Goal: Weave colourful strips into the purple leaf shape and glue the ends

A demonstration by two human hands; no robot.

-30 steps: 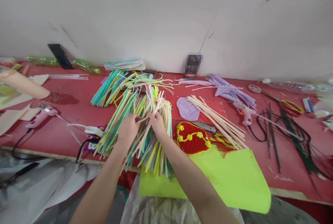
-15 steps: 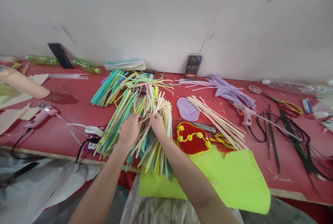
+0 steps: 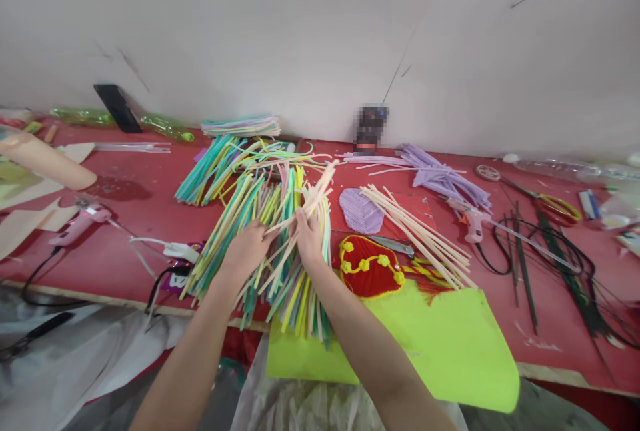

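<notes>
A wide heap of pipe cleaners (image 3: 233,231) in yellow, green, teal and cream lies before me. My right hand (image 3: 309,239) is closed around a small bunch of cream pipe cleaners (image 3: 320,187), whose upper ends slant up to the right. At the left, my left hand (image 3: 249,244) rests over the heap, thumb and fingers pinched on the end of a cream pipe cleaner. A red pouch-like piece (image 3: 367,281) edged in yellow, with yellow flowers, is right of my right hand. Loose cream pipe cleaners (image 3: 420,234) lie beyond it, beside a lilac leaf shape (image 3: 361,211).
Lilac pipe cleaners (image 3: 440,177) are at the back. Pink glue guns (image 3: 83,225) with cords lie on both sides. Scissors (image 3: 557,207) lie at the far right. A lime-green sheet (image 3: 445,344) overhangs the table's front edge. A phone (image 3: 117,108) leans on the white partition.
My right hand has shifted slightly right, and the cream bunch in it now leans further up and right. My left hand has moved slightly and still pinches.
</notes>
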